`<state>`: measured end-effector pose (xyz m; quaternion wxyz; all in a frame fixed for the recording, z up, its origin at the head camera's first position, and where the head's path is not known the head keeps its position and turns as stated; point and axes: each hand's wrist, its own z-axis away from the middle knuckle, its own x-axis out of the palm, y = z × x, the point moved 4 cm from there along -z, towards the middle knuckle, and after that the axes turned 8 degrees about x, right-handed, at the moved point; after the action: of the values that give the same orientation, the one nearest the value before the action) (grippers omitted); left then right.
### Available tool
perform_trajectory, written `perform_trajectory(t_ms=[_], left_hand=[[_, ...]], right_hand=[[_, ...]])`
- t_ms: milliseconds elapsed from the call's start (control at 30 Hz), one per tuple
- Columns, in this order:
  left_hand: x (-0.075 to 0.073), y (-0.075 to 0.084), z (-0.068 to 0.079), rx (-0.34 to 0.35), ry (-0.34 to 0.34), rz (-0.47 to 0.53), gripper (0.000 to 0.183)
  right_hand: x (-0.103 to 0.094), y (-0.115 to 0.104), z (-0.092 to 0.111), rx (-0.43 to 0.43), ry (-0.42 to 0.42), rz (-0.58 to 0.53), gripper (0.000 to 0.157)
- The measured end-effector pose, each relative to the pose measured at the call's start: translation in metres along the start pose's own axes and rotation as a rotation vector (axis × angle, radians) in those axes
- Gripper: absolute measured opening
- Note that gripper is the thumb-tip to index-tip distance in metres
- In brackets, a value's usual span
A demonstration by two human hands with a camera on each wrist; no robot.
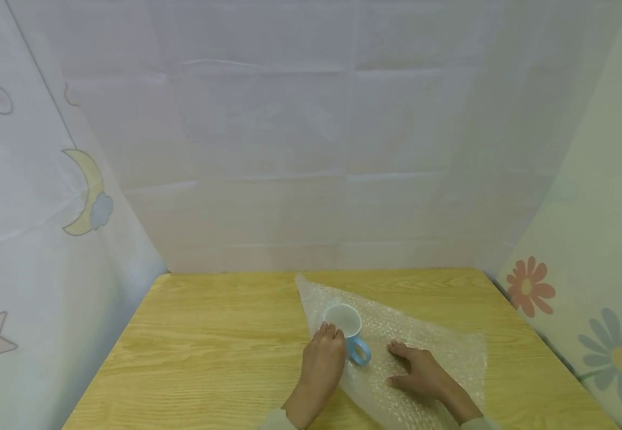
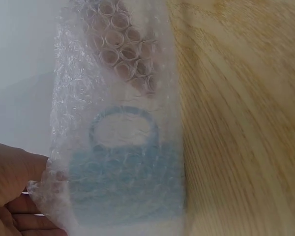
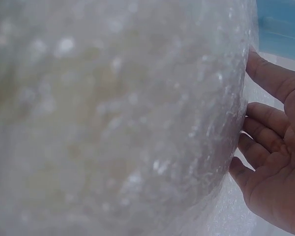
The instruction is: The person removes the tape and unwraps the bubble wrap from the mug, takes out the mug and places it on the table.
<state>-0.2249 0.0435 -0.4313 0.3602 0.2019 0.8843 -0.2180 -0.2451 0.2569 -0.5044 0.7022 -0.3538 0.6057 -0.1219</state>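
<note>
A light-blue mug [image 1: 350, 345] with a white inside stands upright on a sheet of bubble wrap [image 1: 397, 325], its handle turned toward the person's right. At the mug's near left side, the left hand [image 1: 322, 361] pinches the sheet's edge between thumb and fingers. In the left wrist view, the mug [image 2: 125, 187] shows blurred through the raised wrap [image 2: 71, 98]. To the right of the mug, the right hand [image 1: 421, 375] lies low over the sheet with thumb and fingers apart. Its fingertips touch the wrap [image 3: 137, 123] in the right wrist view, close to the mug's blue side [image 3: 282, 29].
The wooden table [image 1: 209, 346] extends on both sides of the sheet. A pale hanging sheet [image 1: 289, 149] closes off the back, with printed panels at left and right. One corner of the wrap reaches the table's far edge.
</note>
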Motion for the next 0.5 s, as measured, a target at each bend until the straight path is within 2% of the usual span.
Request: perform_trajectory(t_ms=[133, 333, 500], left_hand=[[0.0002, -0.0018, 0.0012, 0.000, 0.046, -0.014, 0.011], [0.0002, -0.0070, 0.0048, -0.062, 0.143, 0.094, 0.015], [-0.0006, -0.0100, 0.0074, -0.090, 0.176, 0.180, 0.016]], right_hand=[[-0.0002, -0.0004, 0.0002, -0.001, 0.005, 0.003, 0.076], [0.0003, 0.0013, -0.0002, 0.010, 0.006, 0.002, 0.075], [0.0000, 0.0029, -0.0008, 0.013, 0.010, 0.012, 0.075]])
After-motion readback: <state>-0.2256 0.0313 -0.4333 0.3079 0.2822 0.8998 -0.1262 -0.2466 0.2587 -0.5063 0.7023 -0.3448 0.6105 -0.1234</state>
